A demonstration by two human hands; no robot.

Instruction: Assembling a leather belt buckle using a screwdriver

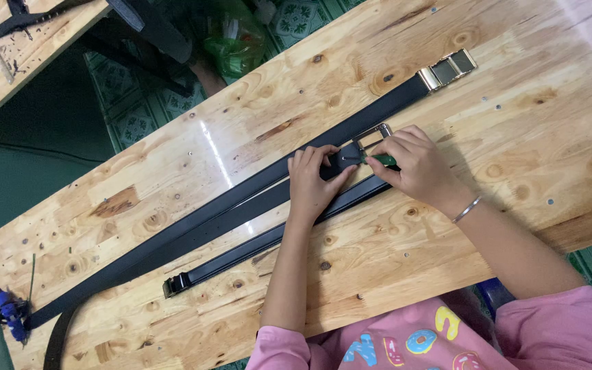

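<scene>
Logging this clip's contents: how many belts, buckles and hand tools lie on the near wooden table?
Black leather belts: 3
Metal buckles: 2, one gold, one silver
Green-handled tool in the right hand: 1
Blue-handled tool at the table edge: 1
Total: 7

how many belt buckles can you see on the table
2: a gold buckle at the far right end of the long belt, and a silver buckle by the hands. Others may be hidden.
</scene>
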